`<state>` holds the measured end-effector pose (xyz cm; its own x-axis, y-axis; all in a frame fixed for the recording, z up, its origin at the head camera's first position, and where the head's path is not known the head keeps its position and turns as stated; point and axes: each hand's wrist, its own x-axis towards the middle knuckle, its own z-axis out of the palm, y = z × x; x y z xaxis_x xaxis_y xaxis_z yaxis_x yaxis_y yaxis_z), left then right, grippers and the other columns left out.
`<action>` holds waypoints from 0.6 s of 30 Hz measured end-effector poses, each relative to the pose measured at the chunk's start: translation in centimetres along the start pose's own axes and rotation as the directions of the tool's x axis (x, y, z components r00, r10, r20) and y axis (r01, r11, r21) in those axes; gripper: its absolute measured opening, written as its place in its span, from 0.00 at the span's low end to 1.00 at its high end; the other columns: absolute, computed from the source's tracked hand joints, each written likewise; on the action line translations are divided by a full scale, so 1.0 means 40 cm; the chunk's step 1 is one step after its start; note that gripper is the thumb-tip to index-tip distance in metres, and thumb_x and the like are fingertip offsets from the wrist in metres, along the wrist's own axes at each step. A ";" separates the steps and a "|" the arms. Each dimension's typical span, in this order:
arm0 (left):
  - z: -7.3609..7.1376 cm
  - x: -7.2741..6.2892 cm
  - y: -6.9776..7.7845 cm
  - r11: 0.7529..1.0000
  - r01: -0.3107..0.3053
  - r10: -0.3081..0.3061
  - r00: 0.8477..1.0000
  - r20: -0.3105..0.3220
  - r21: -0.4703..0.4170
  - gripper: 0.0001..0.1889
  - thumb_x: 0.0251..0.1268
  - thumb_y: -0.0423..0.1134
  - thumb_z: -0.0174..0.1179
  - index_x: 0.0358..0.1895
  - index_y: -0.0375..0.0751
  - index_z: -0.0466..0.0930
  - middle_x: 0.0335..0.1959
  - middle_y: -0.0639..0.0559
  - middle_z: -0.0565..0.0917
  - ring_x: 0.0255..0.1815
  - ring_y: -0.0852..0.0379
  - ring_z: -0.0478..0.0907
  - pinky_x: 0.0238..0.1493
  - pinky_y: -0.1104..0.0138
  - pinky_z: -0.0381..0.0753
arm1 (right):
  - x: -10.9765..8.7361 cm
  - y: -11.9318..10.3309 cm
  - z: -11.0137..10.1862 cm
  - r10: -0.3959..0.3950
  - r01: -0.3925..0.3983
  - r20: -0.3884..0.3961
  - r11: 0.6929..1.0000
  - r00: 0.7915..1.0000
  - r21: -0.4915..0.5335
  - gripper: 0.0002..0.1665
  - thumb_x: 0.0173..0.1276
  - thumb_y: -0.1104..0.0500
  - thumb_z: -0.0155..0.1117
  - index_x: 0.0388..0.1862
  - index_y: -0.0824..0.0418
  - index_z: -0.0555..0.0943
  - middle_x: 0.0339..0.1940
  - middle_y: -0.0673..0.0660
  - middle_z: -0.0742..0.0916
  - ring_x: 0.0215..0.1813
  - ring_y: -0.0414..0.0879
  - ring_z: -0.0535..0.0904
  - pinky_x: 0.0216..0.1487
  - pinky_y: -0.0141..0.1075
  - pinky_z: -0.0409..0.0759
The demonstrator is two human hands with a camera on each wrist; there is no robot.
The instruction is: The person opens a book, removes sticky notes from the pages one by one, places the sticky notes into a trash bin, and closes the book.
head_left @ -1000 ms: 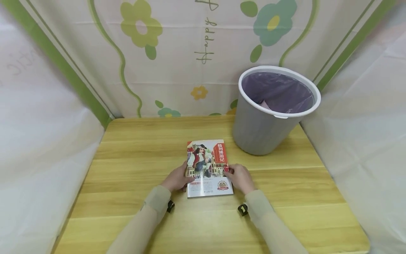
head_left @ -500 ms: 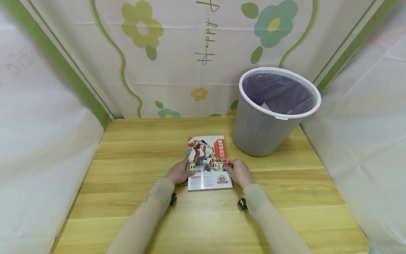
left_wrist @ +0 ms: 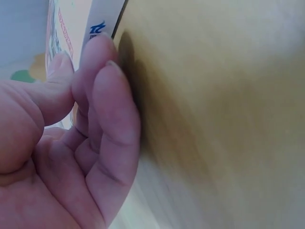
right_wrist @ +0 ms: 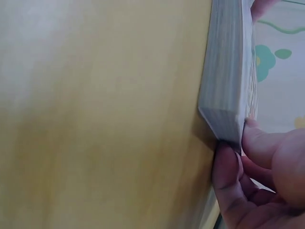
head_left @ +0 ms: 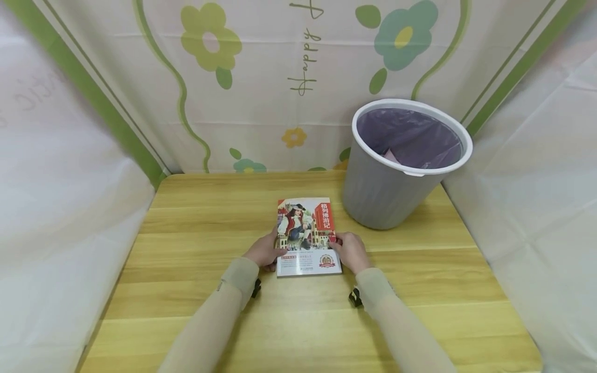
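Note:
A paperback book point(head_left: 305, 235) with an illustrated cover and red title panel lies face up at the middle of the table. My left hand point(head_left: 265, 251) grips its left edge, thumb on the cover and fingers at the spine side. On the opposite edge, my right hand point(head_left: 352, 251) pinches the book between thumb and fingers. The left wrist view shows the printed spine point(left_wrist: 102, 19) against the curled fingers point(left_wrist: 114, 105). In the right wrist view the page block point(right_wrist: 224, 71) shows, close to the wooden surface, with the right thumb point(right_wrist: 262, 143) on the cover.
A grey trash bin point(head_left: 387, 191) lined with a purple bag stands at the table's back right, some pinkish piece inside. The wooden table point(head_left: 196, 217) meets a flowered curtain point(head_left: 261, 93) at the back. White cloth hangs on both sides.
Both hands have shifted the book slightly away from me, toward the back of the table, keeping their hold on its two edges. The bin has stayed in place.

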<state>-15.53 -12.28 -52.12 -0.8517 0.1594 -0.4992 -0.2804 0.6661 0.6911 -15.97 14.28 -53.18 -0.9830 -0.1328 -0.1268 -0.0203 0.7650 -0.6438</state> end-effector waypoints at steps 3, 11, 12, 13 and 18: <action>0.002 0.001 -0.002 1.000 0.003 -0.003 1.000 -0.007 0.002 0.46 0.71 0.43 0.62 0.81 0.56 0.39 0.55 0.31 0.77 0.14 0.51 0.78 0.14 0.61 0.79 | -0.004 0.001 0.004 0.014 -0.014 -0.002 1.000 1.000 0.008 0.10 0.70 0.57 0.66 0.44 0.62 0.86 0.22 0.52 0.79 0.26 0.45 0.72 0.27 0.37 0.72; 0.008 -0.010 -0.005 1.000 0.029 -0.029 1.000 0.005 0.006 0.45 0.72 0.43 0.60 0.81 0.50 0.38 0.59 0.31 0.75 0.14 0.52 0.77 0.14 0.62 0.79 | -0.015 0.002 0.013 0.022 -0.022 -0.004 1.000 1.000 0.016 0.13 0.70 0.57 0.67 0.48 0.64 0.86 0.23 0.51 0.80 0.26 0.45 0.73 0.27 0.37 0.74; 0.008 -0.010 -0.005 0.999 0.032 -0.032 0.999 0.005 0.013 0.45 0.73 0.43 0.59 0.81 0.50 0.37 0.59 0.31 0.75 0.14 0.52 0.77 0.14 0.62 0.79 | -0.015 0.001 0.013 0.023 -0.023 -0.002 1.000 1.000 0.020 0.13 0.70 0.57 0.67 0.48 0.64 0.86 0.24 0.51 0.80 0.27 0.45 0.74 0.27 0.37 0.74; 0.007 -0.010 -0.006 0.999 0.035 -0.035 0.999 0.004 0.019 0.44 0.73 0.43 0.59 0.81 0.50 0.37 0.59 0.31 0.75 0.14 0.52 0.77 0.14 0.62 0.79 | -0.016 0.000 0.014 0.021 -0.021 -0.001 1.000 1.000 0.021 0.14 0.70 0.57 0.67 0.49 0.64 0.85 0.24 0.51 0.80 0.27 0.45 0.74 0.27 0.37 0.75; 0.004 -0.009 -0.012 0.999 0.027 -0.027 1.000 -0.002 0.026 0.44 0.74 0.43 0.57 0.81 0.49 0.37 0.62 0.30 0.73 0.13 0.53 0.76 0.14 0.63 0.79 | -0.018 -0.004 0.018 0.020 -0.020 -0.005 0.999 1.000 0.037 0.17 0.69 0.58 0.67 0.53 0.65 0.84 0.25 0.50 0.80 0.27 0.44 0.74 0.27 0.36 0.75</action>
